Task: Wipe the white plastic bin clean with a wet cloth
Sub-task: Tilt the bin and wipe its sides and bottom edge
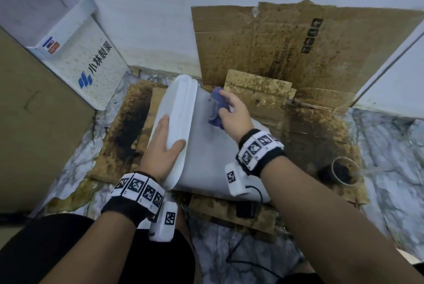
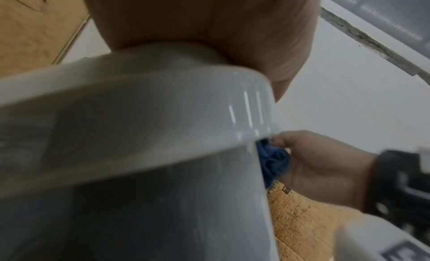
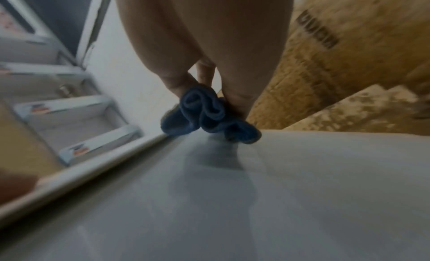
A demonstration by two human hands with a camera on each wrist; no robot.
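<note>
The white plastic bin [image 1: 206, 150] lies on its side on stained cardboard, its rim toward the left. My left hand [image 1: 164, 146] grips that rim, fingers on one side and thumb on the other; the left wrist view shows the palm [image 2: 209, 26] wrapped over the rim [image 2: 163, 108]. My right hand [image 1: 231, 111] holds a bunched blue cloth [image 1: 216, 109] pressed on the bin's upward-facing wall just beside the rim, at the far end. In the right wrist view the cloth [image 3: 209, 114] touches the wall [image 3: 232, 200], which shows a dull damp streak.
Stained brown cardboard [image 1: 298, 42] lies under and behind the bin. A white carton with a blue logo [image 1: 91, 65] and a tan box [image 1: 34, 123] stand at the left, a white panel [image 1: 394, 77] at the right. A dirty cardboard ring [image 1: 341, 173] sits at the right.
</note>
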